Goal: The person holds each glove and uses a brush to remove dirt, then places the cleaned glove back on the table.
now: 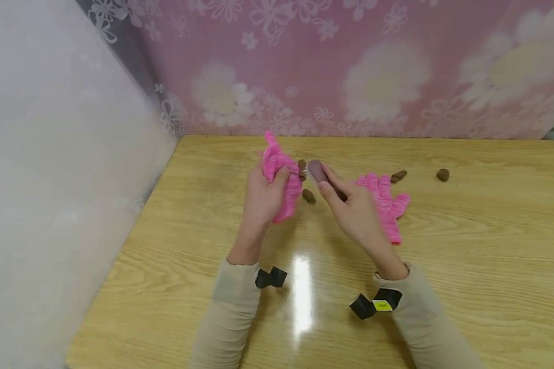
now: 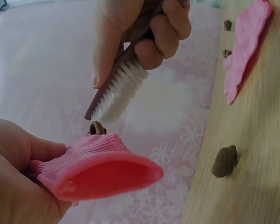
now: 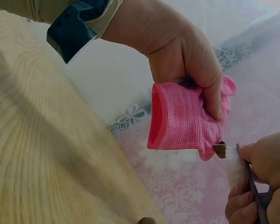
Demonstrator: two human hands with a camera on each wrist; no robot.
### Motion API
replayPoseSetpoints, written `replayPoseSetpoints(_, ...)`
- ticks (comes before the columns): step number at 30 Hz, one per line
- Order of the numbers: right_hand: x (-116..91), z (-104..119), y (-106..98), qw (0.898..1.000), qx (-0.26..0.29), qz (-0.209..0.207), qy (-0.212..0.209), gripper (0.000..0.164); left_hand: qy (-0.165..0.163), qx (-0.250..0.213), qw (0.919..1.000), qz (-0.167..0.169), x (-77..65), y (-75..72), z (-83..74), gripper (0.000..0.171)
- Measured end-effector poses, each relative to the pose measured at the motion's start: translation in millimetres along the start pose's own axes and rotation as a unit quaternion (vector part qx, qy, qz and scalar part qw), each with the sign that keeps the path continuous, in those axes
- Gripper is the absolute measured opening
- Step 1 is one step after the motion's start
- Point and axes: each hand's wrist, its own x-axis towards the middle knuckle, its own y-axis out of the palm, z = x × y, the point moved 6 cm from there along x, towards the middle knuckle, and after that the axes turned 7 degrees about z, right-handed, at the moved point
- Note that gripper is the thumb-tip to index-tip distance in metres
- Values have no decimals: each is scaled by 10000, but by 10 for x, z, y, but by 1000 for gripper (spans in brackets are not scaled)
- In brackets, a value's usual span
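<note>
My left hand point(image 1: 264, 197) grips a pink knit glove point(image 1: 290, 197) above the table, thumb pressed on the fabric. In the left wrist view the glove's cuff point(image 2: 109, 176) gapes toward the camera. A brown lump point(image 3: 220, 149) clings to the glove's side. My right hand point(image 1: 357, 212) holds a purple-brown scrub brush point(image 1: 319, 171), its white bristles point(image 2: 119, 88) facing the glove. The bristle tips are at the lump; whether they touch it I cannot tell. A second pink glove point(image 1: 388, 205) lies flat on the table, partly behind my right hand.
On the wooden table point(image 1: 166, 266) sit a brown lump point(image 1: 309, 196) below the held glove, another lump point(image 1: 399, 176) beyond the flat glove, and a rounder one point(image 1: 443, 175) farther right. A pink flowered covering point(image 1: 295, 87) rises behind the table; a pale wall point(image 1: 64, 179) stands left.
</note>
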Motion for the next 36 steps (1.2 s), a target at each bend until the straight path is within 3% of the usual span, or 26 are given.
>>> replayPoseSetpoints(8,96,-130,222,9972,-561,455,212,49,-15,1261,9920,-104,55,-57,16,14)
replayPoseSetpoints(12,138,-206,403,9946,-596,813,261,51,-55,1722,9850,49,111,-63,106,15)
replayPoseSetpoints(16,132,-300,489,9927,-742,907,295,52,-199,1970,9798,294,162,-52,252,15)
replayPoseSetpoints(22,123,-392,458,9885,-816,1149,557,55,-361,1916,9806,214,156,-134,310,19)
replayPoseSetpoints(26,153,-387,314,9906,-611,1111,514,55,-8,1745,9847,-34,151,-213,195,24)
replayPoseSetpoints(29,172,-370,117,9932,-502,903,541,56,176,1508,9884,-3,150,-200,105,25)
replayPoseSetpoints(33,148,-357,-190,9953,-174,586,746,57,-38,883,9948,502,152,-36,149,23)
replayPoseSetpoints(36,109,-358,-405,9967,130,287,749,56,-362,627,9916,1071,134,163,275,25)
